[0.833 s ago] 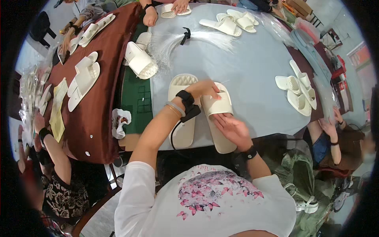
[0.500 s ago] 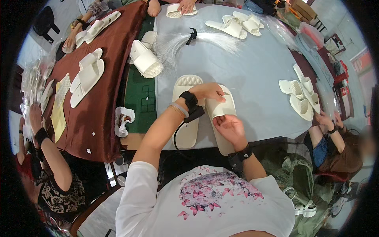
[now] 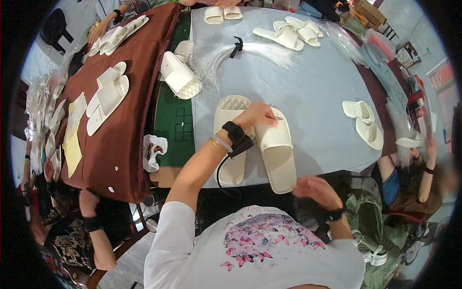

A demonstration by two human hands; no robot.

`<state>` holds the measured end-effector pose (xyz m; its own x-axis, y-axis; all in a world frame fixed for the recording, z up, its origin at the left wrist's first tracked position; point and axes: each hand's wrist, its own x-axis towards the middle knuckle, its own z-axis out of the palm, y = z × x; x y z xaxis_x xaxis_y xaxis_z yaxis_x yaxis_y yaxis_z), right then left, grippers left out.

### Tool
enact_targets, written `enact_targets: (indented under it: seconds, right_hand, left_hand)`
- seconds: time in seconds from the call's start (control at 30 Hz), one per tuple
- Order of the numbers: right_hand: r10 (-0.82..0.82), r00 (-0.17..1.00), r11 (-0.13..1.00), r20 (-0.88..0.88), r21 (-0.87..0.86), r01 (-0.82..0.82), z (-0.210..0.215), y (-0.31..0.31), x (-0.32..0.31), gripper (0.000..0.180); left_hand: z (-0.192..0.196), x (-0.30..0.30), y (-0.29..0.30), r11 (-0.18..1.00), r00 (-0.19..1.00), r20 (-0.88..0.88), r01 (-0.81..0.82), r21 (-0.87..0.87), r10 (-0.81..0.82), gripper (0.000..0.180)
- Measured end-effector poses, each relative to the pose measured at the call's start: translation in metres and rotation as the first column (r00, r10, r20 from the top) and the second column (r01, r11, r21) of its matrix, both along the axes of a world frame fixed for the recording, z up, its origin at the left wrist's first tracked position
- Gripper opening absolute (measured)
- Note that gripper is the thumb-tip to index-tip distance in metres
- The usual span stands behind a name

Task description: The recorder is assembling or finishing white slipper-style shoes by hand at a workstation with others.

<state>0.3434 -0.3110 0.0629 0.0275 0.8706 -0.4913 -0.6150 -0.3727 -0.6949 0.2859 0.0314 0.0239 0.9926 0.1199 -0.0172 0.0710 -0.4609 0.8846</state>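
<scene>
I see slipper [image 3: 281, 168] on grey tbl [image 3: 332, 120], rt of its mate [image 3: 231, 168] | long axis approx fwd-back, far end slightly L | L hand [image 3: 260, 114] clamped on strap [image 3: 279, 138] | R hand [image 3: 317, 191] just by heel [image 3: 283, 186], nearer it; blurred, can't tell if spread/closed

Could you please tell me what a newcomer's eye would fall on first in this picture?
Probably the pair of cream slippers at the near edge of the grey-blue table, with the left hand at the right one's strap and the right hand just off its heel. Beyond them lies a spread of clear strands bound by a black tie.
</scene>
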Motion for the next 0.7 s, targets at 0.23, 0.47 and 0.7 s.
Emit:
enact_targets:
  seconds: [0.23,0.47,0.7]
  right_hand:
    - [0.471,-0.42,0.597,0.776,-0.63,-0.497,-0.073,-0.144,-0.052,0.032]
    - [0.449,-0.414,0.563,0.792,-0.611,-0.557,-0.058,-0.107,-0.044,0.031]
    - [0.425,-0.389,0.531,0.817,-0.573,-0.624,-0.084,-0.116,-0.026,0.03]
  left_hand:
    - [-0.005,-0.001,0.004,0.995,0.993,0.085,-0.078,-0.066,0.084,0.019]
    - [-0.015,0.006,-0.005,0.989,0.969,0.203,-0.146,0.022,0.139,0.017]
    - [-0.01,-0.002,-0.005,0.989,0.972,0.183,-0.15,0.008,0.146,0.016]
